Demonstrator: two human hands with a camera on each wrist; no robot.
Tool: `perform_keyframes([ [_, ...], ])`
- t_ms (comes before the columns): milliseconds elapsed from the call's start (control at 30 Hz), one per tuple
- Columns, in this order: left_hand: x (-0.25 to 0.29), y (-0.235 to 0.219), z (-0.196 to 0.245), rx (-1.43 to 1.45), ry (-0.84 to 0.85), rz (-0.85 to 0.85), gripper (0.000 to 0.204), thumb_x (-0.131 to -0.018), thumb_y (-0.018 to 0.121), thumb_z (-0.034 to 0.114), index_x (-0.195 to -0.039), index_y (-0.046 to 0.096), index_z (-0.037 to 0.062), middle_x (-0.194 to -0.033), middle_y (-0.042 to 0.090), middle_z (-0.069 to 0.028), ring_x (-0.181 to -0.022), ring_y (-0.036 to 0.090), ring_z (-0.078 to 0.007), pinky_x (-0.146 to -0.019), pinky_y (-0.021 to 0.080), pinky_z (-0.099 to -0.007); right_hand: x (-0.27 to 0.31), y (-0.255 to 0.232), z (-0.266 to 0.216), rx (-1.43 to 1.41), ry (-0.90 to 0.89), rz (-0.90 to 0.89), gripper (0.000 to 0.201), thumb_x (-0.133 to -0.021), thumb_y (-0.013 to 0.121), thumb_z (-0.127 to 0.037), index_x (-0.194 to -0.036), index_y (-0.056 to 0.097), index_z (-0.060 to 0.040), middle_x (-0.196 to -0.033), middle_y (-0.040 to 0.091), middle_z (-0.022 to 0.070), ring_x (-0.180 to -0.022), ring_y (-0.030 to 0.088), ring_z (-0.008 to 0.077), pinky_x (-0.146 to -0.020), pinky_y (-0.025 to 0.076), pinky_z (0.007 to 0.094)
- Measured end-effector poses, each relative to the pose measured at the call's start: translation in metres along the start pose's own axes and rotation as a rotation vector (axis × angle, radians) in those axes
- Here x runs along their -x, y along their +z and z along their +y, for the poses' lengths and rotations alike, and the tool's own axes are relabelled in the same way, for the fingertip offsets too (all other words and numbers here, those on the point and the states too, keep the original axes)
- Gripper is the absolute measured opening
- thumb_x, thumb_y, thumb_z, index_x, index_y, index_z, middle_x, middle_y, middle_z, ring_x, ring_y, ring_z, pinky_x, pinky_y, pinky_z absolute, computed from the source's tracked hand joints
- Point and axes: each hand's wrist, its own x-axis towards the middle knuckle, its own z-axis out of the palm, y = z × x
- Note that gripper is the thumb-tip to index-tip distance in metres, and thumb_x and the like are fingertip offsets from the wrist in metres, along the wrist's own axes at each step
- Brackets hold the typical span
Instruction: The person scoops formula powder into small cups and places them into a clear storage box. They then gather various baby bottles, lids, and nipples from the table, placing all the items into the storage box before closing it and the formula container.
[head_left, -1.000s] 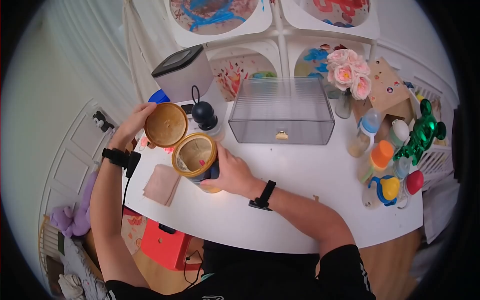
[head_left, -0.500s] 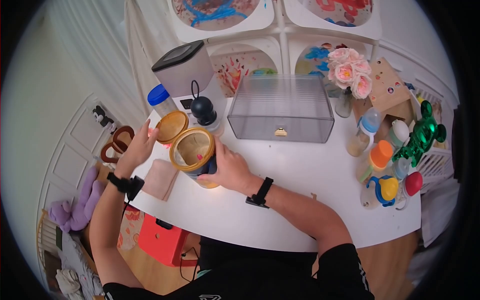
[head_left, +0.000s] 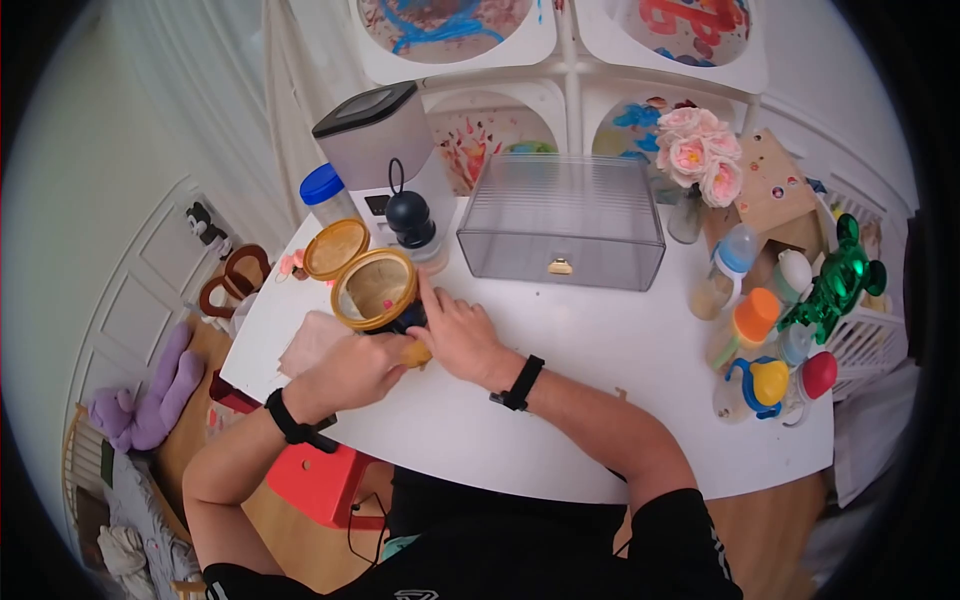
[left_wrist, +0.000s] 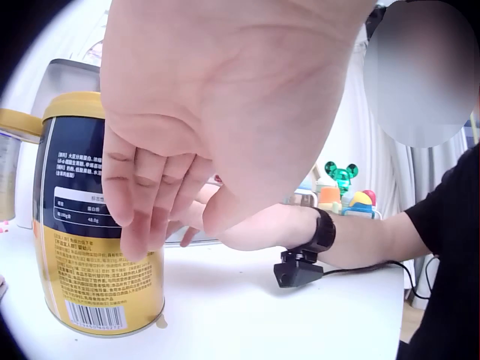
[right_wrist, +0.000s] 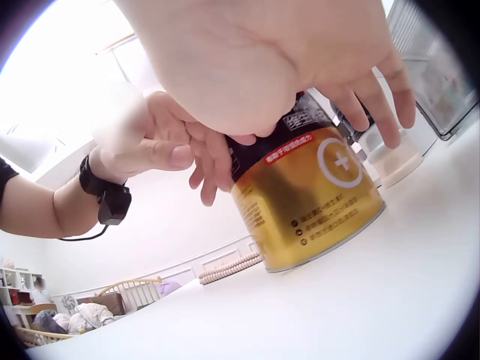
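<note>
A gold and dark blue can stands on the white table, its gold lid tipped back on the far left side. Something small and pink shows inside. My right hand grips the can's right side, thumb in front. My left hand is at its near left side; in the left wrist view its fingers extend nearly straight across the labelled wall of the can. The right wrist view shows the left hand beside the can, fingers loosely bent.
Behind the can are a dark-topped shaker bottle, a blue-lidded jar and a grey machine. A clear box stands at the back centre. A folded cloth lies left; several baby bottles and flowers are right.
My left hand has let go of the lid and come down to the near side of the can. The lid hangs back at the left. My right hand stays on the can.
</note>
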Motion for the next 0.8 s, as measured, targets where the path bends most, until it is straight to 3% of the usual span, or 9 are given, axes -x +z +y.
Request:
perform_keyframes([
  [200,-0.005,-0.014,-0.007,0.198,-0.385,-0.066,0.036,-0.093,0.073,0.01,-0.126,0.067,-0.004,-0.083,0.077,-0.0185,-0.078,0.077,-0.0344,-0.073,0.06,-0.0418,0.0,-0.014,0.013,0.111,-0.156,-0.109,0.091,-0.089,0.064,-0.002,-0.17,0.027,-0.0169,-0.137,0.06,0.024,-0.097,0.071,0.0394,-0.086,0.055,0.0479],
  [300,-0.009,-0.006,-0.019,0.195,-0.392,-0.022,0.04,-0.093,0.072,0.009,-0.13,0.065,-0.0052,-0.084,0.077,-0.0187,-0.079,0.077,-0.0347,-0.076,0.06,-0.0418,0.002,-0.016,0.01,0.12,-0.176,-0.191,0.09,-0.086,0.063,0.0,-0.169,0.032,-0.0184,-0.141,0.059,0.0252,-0.098,0.071,0.0394,-0.088,0.054,0.0475],
  [333,-0.012,-0.005,-0.021,0.159,-0.377,-0.014,0.042,-0.095,0.07,0.01,-0.134,0.063,-0.0051,-0.086,0.078,-0.018,-0.079,0.078,-0.0309,-0.075,0.06,-0.0387,0.003,-0.016,0.008,0.129,-0.168,-0.219,0.089,-0.086,0.063,0.0,-0.168,0.034,-0.0184,-0.142,0.058,0.0256,-0.099,0.072,0.0395,-0.089,0.054,0.0475],
  [433,-0.019,0.0,-0.037,0.123,-0.343,0.009,0.048,-0.097,0.068,0.01,-0.141,0.059,-0.0049,-0.093,0.08,-0.0172,-0.082,0.079,-0.0238,-0.074,0.061,-0.0328,0.001,-0.019,0.008,0.095,-0.096,-0.204,0.074,-0.087,0.065,-0.001,-0.159,0.049,-0.0125,-0.136,0.062,0.025,-0.1,0.072,0.0392,-0.091,0.053,0.0485],
  [600,-0.04,0.023,-0.063,0.368,-0.364,0.062,0.059,-0.092,0.073,0.007,-0.146,0.054,-0.0043,-0.117,0.074,-0.0212,-0.099,0.076,-0.0253,-0.084,0.061,-0.0352,-0.005,-0.047,0.017,0.172,-0.03,-0.098,0.026,-0.087,0.067,-0.005,-0.113,0.069,-0.0048,-0.107,0.072,0.0183,-0.096,0.074,0.0378,-0.086,0.052,0.0501],
  [633,-0.049,0.023,-0.06,0.395,-0.355,0.152,0.062,-0.091,0.074,0.007,-0.147,0.052,-0.0051,-0.12,0.072,-0.0215,-0.102,0.075,-0.026,-0.086,0.061,-0.036,-0.006,-0.049,0.021,0.18,-0.028,-0.05,0.018,-0.085,0.067,-0.005,-0.102,0.071,-0.0041,-0.099,0.074,0.0161,-0.094,0.075,0.037,-0.085,0.052,0.0502],
  [700,-0.073,0.02,-0.056,0.448,-0.337,0.337,0.067,-0.089,0.077,0.008,-0.149,0.049,-0.0067,-0.127,0.068,-0.022,-0.106,0.072,-0.0274,-0.088,0.06,-0.0376,-0.007,-0.061,0.023,0.186,0.008,-0.022,0.016,-0.084,0.067,-0.004,-0.099,0.072,-0.0049,-0.095,0.075,0.0157,-0.092,0.075,0.036,-0.084,0.052,0.0502],
  [767,-0.108,0.02,-0.081,0.183,-0.176,0.674,0.075,-0.087,0.08,0.013,-0.149,0.045,-0.0112,-0.132,0.064,-0.026,-0.11,0.071,-0.0333,-0.092,0.059,-0.0413,-0.011,-0.069,0.029,0.197,0.028,0.001,0.012,-0.087,0.07,-0.008,-0.098,0.072,-0.0046,-0.092,0.075,0.0159,-0.091,0.075,0.0362,-0.083,0.052,0.0507],
  [800,-0.124,0.005,-0.086,0.139,-0.268,0.643,0.076,-0.086,0.081,0.016,-0.147,0.046,-0.0131,-0.132,0.064,-0.0288,-0.113,0.07,-0.0369,-0.094,0.059,-0.0427,-0.012,-0.07,0.034,0.203,0.032,0.005,0.012,-0.09,0.072,-0.013,-0.099,0.072,-0.004,-0.092,0.075,0.0162,-0.09,0.075,0.0369,-0.083,0.052,0.0511],
])
